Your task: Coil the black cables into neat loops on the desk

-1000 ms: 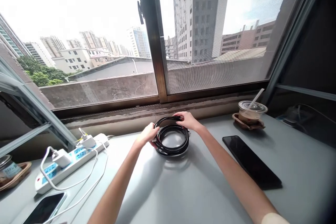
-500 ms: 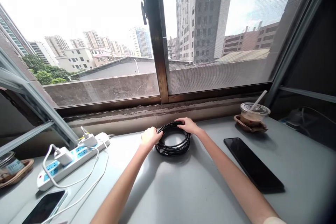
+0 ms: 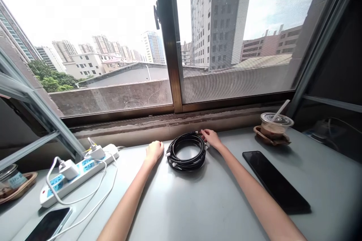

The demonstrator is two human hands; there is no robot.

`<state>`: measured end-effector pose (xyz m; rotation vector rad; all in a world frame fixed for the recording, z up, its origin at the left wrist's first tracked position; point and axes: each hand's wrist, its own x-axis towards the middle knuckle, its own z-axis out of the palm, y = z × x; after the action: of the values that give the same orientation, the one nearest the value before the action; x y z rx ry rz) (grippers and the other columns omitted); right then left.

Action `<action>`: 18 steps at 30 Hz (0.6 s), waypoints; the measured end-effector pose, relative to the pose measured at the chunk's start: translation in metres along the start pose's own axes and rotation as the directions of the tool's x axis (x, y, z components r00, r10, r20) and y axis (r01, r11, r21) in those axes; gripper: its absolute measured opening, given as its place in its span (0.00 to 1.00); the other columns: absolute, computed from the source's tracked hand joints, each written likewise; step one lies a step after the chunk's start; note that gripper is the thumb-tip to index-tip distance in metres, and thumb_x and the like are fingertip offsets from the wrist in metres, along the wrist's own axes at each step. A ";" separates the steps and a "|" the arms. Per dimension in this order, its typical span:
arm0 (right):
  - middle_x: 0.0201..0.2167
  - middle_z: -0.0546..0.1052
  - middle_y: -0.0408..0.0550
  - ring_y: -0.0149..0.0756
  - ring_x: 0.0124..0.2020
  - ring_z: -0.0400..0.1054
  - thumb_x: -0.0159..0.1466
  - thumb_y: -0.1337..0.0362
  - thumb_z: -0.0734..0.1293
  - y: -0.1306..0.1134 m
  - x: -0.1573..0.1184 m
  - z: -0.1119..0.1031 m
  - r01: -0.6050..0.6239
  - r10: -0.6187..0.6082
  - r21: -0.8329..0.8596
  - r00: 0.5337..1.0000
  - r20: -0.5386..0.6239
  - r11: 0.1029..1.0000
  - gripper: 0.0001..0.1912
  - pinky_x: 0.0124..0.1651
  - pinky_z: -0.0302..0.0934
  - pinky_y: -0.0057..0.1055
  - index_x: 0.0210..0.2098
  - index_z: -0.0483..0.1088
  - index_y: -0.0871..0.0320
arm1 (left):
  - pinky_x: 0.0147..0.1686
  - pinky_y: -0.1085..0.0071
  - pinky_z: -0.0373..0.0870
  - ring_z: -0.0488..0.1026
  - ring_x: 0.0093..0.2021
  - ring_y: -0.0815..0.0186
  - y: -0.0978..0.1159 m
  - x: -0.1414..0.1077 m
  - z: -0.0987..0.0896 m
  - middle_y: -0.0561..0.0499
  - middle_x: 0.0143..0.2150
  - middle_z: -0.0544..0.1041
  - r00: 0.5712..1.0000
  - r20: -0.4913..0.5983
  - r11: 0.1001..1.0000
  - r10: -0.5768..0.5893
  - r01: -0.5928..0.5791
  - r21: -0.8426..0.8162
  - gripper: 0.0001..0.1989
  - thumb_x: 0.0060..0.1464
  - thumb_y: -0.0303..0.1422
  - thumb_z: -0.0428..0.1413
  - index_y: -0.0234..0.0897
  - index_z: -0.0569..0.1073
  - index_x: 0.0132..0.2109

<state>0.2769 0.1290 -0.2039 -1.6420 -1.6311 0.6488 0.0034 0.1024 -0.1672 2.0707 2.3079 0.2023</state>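
A coil of black cable (image 3: 186,163) lies flat on the grey table in the middle of the head view. Pale connector ends show at its left side and far right. Left of the coil, my left hand (image 3: 154,150) rests on the table, apart from the cable. Its fingers are curled in, with nothing seen in them. At the coil's far right edge is my right hand (image 3: 212,138), thumb and fingers slightly apart next to a connector end. No cable shows clearly between those fingers.
A black phone (image 3: 275,180) and an iced drink in a cardboard holder (image 3: 272,135) stand on the right. On the left are a power strip (image 3: 76,179) with white chargers and cords, another phone (image 3: 49,224) and a second cup (image 3: 13,182). A window sill (image 3: 135,128) runs behind.
Both hands have come off the coil: the left has moved left onto the table, the right slightly outward to the right. The coil stays in place, with more connector ends visible.
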 end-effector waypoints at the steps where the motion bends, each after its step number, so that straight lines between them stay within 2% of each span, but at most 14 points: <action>1: 0.36 0.74 0.47 0.30 0.34 0.70 0.66 0.55 0.60 0.003 -0.001 0.001 -0.010 0.010 -0.016 1.000 0.002 1.000 0.17 0.39 0.67 0.34 0.42 0.69 0.63 | 0.45 0.61 0.68 0.73 0.43 0.62 -0.001 0.001 0.005 0.44 0.41 0.76 1.000 -0.002 1.000 0.020 -0.020 0.012 0.18 0.62 0.41 0.46 0.32 0.74 0.40; 3: 0.37 0.74 0.47 0.32 0.36 0.70 0.66 0.55 0.60 0.007 -0.004 0.002 -0.019 0.020 -0.058 1.000 0.012 0.998 0.16 0.42 0.66 0.36 0.42 0.69 0.62 | 0.47 0.59 0.67 0.72 0.43 0.64 -0.002 0.001 0.013 0.46 0.42 0.75 0.998 -0.012 0.998 0.055 -0.054 0.032 0.17 0.60 0.42 0.49 0.32 0.73 0.41; 7: 0.38 0.75 0.48 0.34 0.40 0.69 0.65 0.54 0.61 0.005 -0.008 0.004 -0.014 0.015 -0.139 1.000 0.011 0.990 0.16 0.47 0.64 0.39 0.41 0.71 0.61 | 0.42 0.63 0.66 0.73 0.43 0.60 -0.002 0.000 0.018 0.43 0.41 0.77 0.996 -0.043 0.995 0.081 -0.079 0.055 0.18 0.62 0.37 0.43 0.33 0.75 0.39; 12: 0.38 0.75 0.48 0.34 0.40 0.69 0.65 0.53 0.61 0.001 -0.011 0.002 -0.004 0.008 -0.188 1.000 0.023 0.982 0.17 0.47 0.63 0.39 0.40 0.71 0.60 | 0.37 0.69 0.63 0.74 0.44 0.57 -0.004 0.001 0.020 0.41 0.40 0.78 0.993 -0.075 0.995 0.087 -0.083 0.057 0.20 0.60 0.35 0.41 0.36 0.77 0.37; 18: 0.38 0.75 0.48 0.34 0.40 0.69 0.65 0.53 0.60 0.000 -0.013 0.002 -0.002 0.005 -0.208 1.000 0.012 0.978 0.17 0.46 0.63 0.38 0.40 0.71 0.60 | 0.35 0.69 0.62 0.75 0.43 0.56 -0.005 0.002 0.022 0.42 0.40 0.79 0.992 -0.089 0.996 0.087 -0.084 0.044 0.20 0.59 0.36 0.41 0.37 0.77 0.37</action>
<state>0.2745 0.1164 -0.2067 -1.7922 -1.7547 0.5045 0.0006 0.1050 -0.1891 2.2273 2.2929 0.2606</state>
